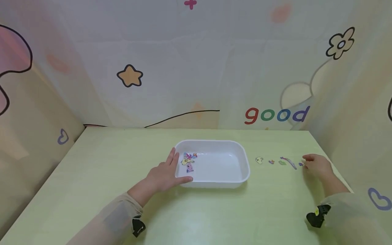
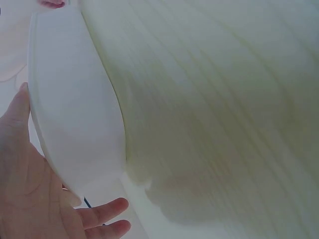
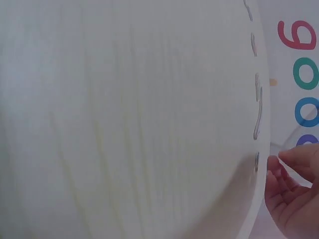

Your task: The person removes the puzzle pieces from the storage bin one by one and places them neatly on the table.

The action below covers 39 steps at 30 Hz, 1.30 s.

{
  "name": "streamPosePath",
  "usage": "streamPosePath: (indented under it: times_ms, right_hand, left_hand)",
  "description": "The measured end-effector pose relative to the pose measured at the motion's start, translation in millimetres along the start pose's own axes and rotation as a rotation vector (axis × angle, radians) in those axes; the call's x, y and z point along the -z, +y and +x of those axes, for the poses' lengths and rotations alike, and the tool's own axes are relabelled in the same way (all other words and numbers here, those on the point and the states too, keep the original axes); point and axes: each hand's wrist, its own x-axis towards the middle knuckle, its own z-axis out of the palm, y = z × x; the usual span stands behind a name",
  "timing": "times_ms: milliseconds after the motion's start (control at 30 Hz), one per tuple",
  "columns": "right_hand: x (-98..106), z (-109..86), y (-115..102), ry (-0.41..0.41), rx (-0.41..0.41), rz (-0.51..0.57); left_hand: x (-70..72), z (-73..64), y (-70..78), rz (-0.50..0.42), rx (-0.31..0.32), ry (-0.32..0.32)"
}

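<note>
My left hand rests on the left corner of a white tray, with its thumb across the near rim and fingers spread along the left side. In the left wrist view, the tray wall stands beside that hand. Several small colourful cutouts lie inside the tray at its left. My right hand is at the right end of a row, fingertips right at a small purple cutout. Thumb and forefinger of the right hand come close together in the right wrist view.
Left of the right hand lie a long purple strip, a green leaf-shaped cutout, a small purple cutout and a pale cutout. A printed curtain borders the pale green table.
</note>
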Motion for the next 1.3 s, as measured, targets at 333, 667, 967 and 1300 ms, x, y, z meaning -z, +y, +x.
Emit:
streamPosePath:
  times_ms: [333,667,967,1300]
  right_hand:
    - [-26,5.9,-57,-0.001,0.12,0.244]
    - [-51,-3.3,-135,-0.192,0.182,0.487]
    - [-77,-7.7,-177,-0.282,0.215,0.561]
    - [-107,-9.1,-210,-0.353,0.242,0.575]
  left_hand:
    - [-0.6,1.0,-0.6,0.007,0.011,-0.013]
    - [0.9,0.5,1.4,-0.003,0.004,-0.008]
    - [0.3,2.4,0.6,0.012,0.009,-0.005]
    - [-0.6,1.7,0.1,0.001,0.014,-0.012]
